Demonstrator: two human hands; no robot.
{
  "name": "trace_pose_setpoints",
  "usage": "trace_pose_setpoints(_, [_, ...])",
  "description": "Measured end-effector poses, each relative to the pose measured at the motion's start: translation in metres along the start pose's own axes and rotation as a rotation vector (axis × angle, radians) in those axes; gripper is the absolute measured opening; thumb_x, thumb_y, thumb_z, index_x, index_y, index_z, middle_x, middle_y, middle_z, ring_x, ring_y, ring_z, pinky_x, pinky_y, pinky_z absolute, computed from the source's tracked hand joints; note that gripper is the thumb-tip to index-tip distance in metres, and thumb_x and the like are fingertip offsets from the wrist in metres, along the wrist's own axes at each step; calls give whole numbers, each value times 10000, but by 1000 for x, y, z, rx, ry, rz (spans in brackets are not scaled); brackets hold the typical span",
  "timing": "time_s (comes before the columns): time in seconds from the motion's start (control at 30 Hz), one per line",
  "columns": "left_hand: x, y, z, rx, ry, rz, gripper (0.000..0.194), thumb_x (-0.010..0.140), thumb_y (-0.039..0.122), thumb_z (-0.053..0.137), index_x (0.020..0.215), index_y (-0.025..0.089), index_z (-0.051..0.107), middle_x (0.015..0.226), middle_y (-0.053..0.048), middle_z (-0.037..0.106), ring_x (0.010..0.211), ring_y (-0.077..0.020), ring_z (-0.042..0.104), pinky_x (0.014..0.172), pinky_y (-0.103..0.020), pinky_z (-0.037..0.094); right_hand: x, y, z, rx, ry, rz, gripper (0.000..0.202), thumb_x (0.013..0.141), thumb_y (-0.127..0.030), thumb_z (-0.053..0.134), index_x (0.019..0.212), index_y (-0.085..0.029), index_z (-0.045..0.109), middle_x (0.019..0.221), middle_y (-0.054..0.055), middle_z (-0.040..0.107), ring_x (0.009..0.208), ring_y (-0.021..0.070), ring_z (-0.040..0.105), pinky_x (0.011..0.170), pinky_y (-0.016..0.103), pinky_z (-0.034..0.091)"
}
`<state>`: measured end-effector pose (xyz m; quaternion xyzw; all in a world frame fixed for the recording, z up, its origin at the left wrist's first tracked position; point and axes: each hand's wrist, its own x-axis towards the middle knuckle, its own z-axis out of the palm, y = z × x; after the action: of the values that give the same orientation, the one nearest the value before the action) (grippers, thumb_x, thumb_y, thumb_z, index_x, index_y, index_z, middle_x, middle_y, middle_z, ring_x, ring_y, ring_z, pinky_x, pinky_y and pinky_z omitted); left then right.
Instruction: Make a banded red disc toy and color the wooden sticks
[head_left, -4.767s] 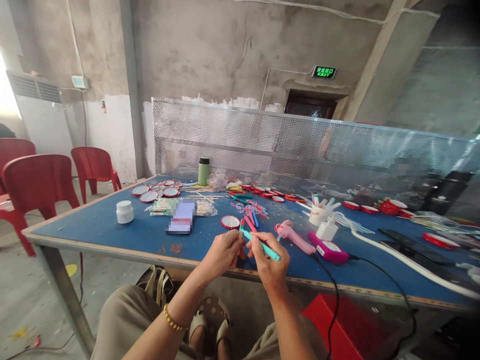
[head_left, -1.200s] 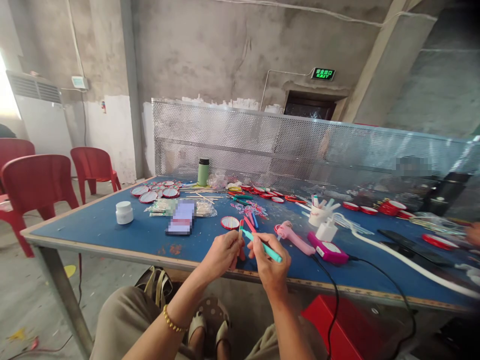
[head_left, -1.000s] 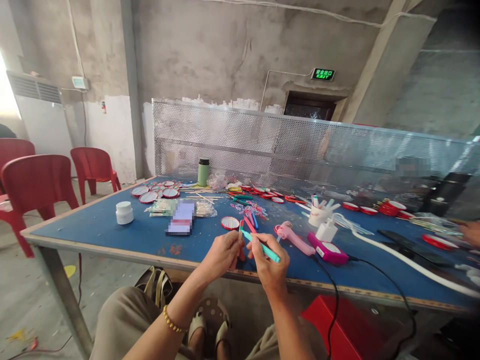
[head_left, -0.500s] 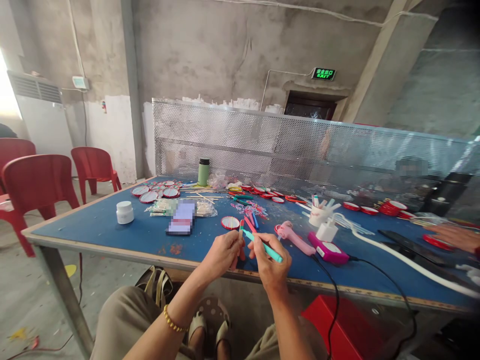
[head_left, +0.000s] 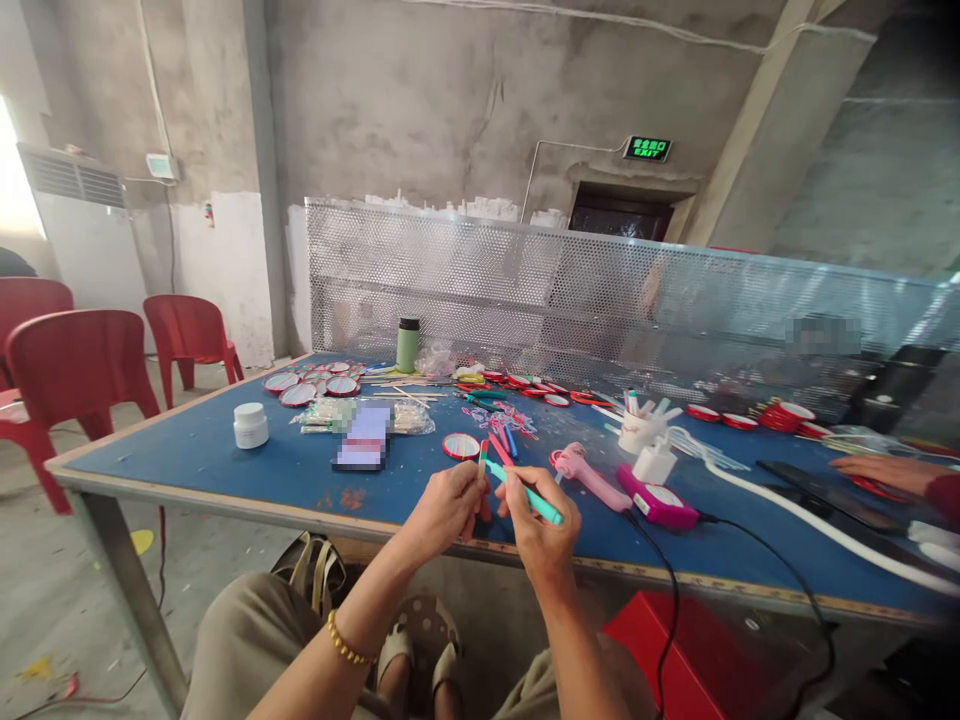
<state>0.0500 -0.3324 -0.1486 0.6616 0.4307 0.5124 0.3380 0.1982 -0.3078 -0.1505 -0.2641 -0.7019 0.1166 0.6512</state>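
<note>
My left hand (head_left: 448, 508) is closed on a thin stick (head_left: 483, 458) whose upper end is coloured red and green. A turquoise marker (head_left: 536, 497) lies in the grip of my right hand (head_left: 546, 515), its tip pointing left at the stick. Just behind the hands, a round red-rimmed piece (head_left: 460, 445) rests on the blue table (head_left: 180, 450). Red and blue pens (head_left: 511, 441) lie beside it, near a pile of small pink and white pieces (head_left: 510, 417).
A phone (head_left: 363, 440) and a white jar (head_left: 250, 426) are on the left. To the right lie a pink glue gun (head_left: 592, 478), a magenta box (head_left: 657, 497), a cup of markers (head_left: 636, 428) and cables. Another person's hand (head_left: 885, 473) is at the far right.
The other person's hand at the far right has shifted left, and a dark red sleeve now shows. My own hands have barely moved.
</note>
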Motion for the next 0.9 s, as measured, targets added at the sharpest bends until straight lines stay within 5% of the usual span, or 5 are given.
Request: trace_pose_setpoints(0.9, [0,1,-1,-1,-2,-13,312,982,437,413,780,211,488,645,29,628,381,-83,510,419,-204,322,0,2,1,-5,11,6,157,976,-270,599,853,-200,668,664,-30,693,469,97,619,487,206,490])
